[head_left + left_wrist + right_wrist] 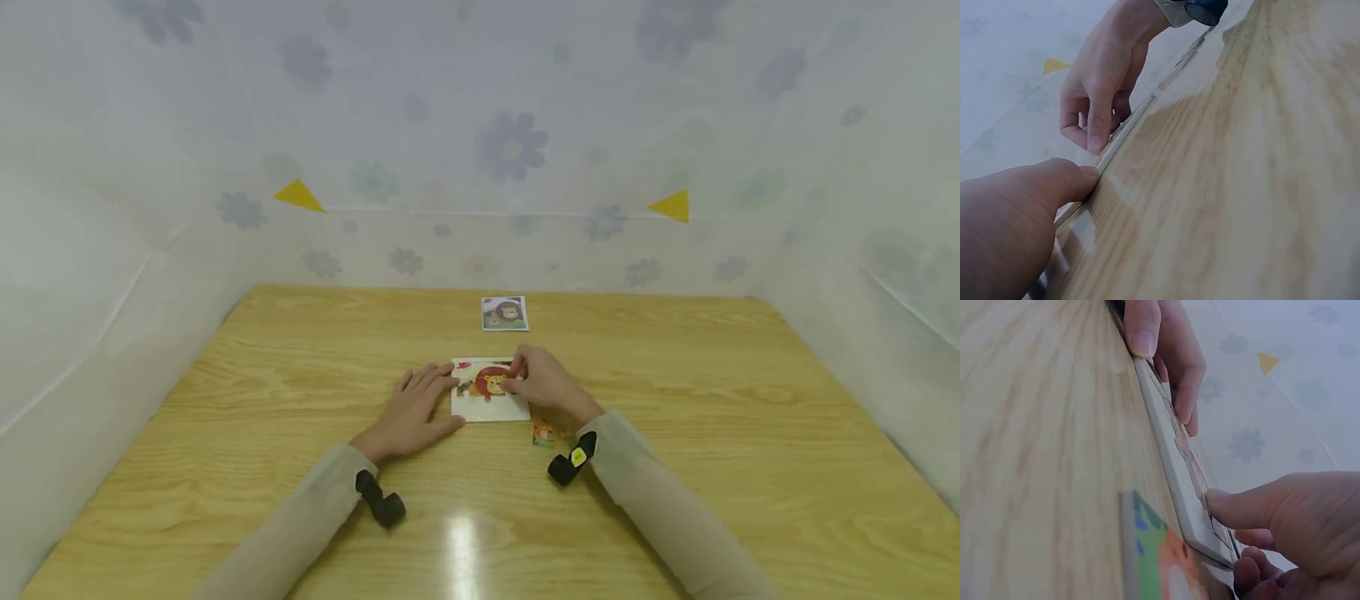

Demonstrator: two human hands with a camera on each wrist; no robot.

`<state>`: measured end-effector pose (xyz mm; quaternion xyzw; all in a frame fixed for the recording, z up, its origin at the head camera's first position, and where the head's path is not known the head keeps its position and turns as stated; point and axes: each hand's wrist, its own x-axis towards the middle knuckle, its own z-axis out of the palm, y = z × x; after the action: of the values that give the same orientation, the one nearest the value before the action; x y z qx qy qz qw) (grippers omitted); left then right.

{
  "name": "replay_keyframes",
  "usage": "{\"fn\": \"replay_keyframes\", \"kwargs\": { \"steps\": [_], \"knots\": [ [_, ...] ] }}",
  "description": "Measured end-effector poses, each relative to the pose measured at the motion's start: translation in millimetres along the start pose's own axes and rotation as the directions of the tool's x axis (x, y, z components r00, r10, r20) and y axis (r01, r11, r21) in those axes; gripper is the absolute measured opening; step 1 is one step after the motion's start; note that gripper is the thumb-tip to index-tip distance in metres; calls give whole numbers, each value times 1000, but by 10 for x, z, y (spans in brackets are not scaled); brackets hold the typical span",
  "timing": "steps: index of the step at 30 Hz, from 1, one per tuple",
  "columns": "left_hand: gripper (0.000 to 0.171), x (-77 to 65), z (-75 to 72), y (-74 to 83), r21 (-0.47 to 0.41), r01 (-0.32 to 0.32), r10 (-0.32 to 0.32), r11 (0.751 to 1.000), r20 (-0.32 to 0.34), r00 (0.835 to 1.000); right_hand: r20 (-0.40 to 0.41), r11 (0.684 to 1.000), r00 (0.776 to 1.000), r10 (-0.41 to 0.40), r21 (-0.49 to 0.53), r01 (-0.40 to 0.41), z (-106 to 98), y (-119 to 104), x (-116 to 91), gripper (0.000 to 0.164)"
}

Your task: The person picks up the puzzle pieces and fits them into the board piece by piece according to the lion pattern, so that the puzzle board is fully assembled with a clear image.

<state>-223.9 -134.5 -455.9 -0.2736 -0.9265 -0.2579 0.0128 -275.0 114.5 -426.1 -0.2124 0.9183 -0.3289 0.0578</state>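
A white puzzle board (489,409) lies on the table, its upper part covered by pieces that show a lion. My left hand (415,414) rests along the board's left side, fingers fairly straight and spread; its thumb (1072,181) touches the board's near edge. Over the board's right side, my right hand (546,382) has thumb and curled index finger on a puzzle piece at the upper right, mostly hidden by the fingers. In the right wrist view, that thumb (1235,507) presses at the pieces' edge. A loose orange-and-green puzzle piece (543,433) lies just off the board's lower right corner.
Behind the board lies a square picture card (504,314) with the same lion. The wooden table (315,350) is enclosed by white flowered cloth (450,167) bearing two yellow triangles. Each wrist wears a black camera, the right one (564,468) close to the loose piece.
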Motion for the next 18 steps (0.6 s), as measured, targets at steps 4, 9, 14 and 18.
{"fn": "replay_keyframes", "kwargs": {
  "steps": [4, 9, 14, 18],
  "knots": [
    [61, 0, -19, -3, 7, 1, -1, 1000, 2, 1000, 3, 1000, 1000, -20, -4, 20, 5, 20, 2, 19],
    [62, 3, -27, -7, 2, -2, 2, 1000, 8, 1000, 65, 996, 998, -11, 93, 5, -48, 67, -25, 13],
    [62, 4, -19, -1, 0, -15, 15, 1000, 2, 1000, 118, 986, 992, -41, 166, 21, -114, 85, -88, 12],
    [62, -7, -18, 7, 0, -23, 23, 1000, -4, 1000, 183, 981, 976, -114, 176, 82, -164, 101, -152, 17]
  ]
}}
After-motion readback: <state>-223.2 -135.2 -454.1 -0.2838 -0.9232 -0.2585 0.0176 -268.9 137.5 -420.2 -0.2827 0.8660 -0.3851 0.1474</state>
